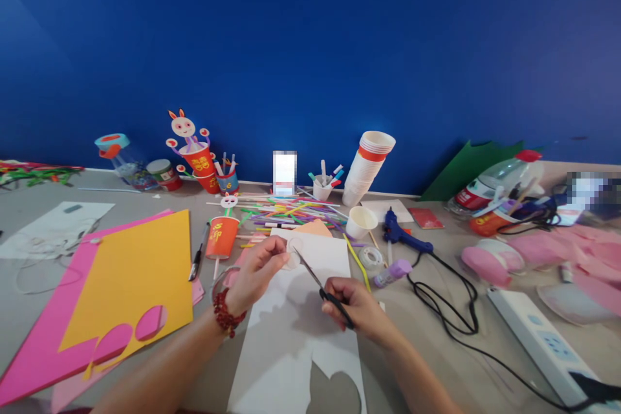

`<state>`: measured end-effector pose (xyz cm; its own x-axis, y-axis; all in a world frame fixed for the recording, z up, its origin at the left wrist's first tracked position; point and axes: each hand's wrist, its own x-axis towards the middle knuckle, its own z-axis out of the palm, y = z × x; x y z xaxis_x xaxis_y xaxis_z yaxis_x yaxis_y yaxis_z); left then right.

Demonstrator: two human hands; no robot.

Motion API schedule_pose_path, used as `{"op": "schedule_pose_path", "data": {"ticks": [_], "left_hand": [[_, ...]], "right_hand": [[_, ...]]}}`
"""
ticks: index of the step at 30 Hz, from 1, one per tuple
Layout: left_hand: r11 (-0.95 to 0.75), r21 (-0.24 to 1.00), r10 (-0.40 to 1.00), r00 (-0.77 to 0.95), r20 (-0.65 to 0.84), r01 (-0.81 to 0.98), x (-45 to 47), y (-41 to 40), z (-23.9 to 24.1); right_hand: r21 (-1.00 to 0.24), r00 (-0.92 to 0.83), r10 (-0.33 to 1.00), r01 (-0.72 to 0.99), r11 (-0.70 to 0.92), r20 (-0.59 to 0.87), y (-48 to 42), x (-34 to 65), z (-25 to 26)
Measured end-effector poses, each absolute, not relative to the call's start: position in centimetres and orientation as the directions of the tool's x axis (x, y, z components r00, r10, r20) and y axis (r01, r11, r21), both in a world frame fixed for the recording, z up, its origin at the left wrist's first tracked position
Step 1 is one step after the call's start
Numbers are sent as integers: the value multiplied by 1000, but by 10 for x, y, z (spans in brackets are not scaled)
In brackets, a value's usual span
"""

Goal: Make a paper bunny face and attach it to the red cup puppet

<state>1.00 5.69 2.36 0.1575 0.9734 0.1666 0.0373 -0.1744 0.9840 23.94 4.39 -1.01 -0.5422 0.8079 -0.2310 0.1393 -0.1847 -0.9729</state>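
Note:
Between thumb and fingers, my left hand (259, 273) pinches a small piece of white paper (292, 260) with a rounded outline drawn on it. A pair of black-handled scissors (316, 279) is in my right hand (353, 306), its blades pointing up and left to the edge of that piece. Whether the blades are closed together is hard to make out. Below both hands lies a large white sheet (291, 343) with a rounded part cut from its near edge. My left wrist wears a red bead bracelet (227, 315).
Yellow card (145, 272) and pink card (39, 349) lie left. Behind are colourful sticks (291, 210), a red rabbit cup (223, 237) and stacked paper cups (369, 165). A blue glue gun (405, 235), its black cord, a purple glue stick (394, 273) and a power strip (538, 343) occupy the right.

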Motion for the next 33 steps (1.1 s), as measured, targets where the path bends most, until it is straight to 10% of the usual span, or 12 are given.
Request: {"op": "schedule_pose_path", "data": {"ticks": [33], "left_hand": [[-55,978,988,129,82,-203,25,49,17]], "right_hand": [[-970,-535,809,124,-209,-242,39,232,-21]]}}
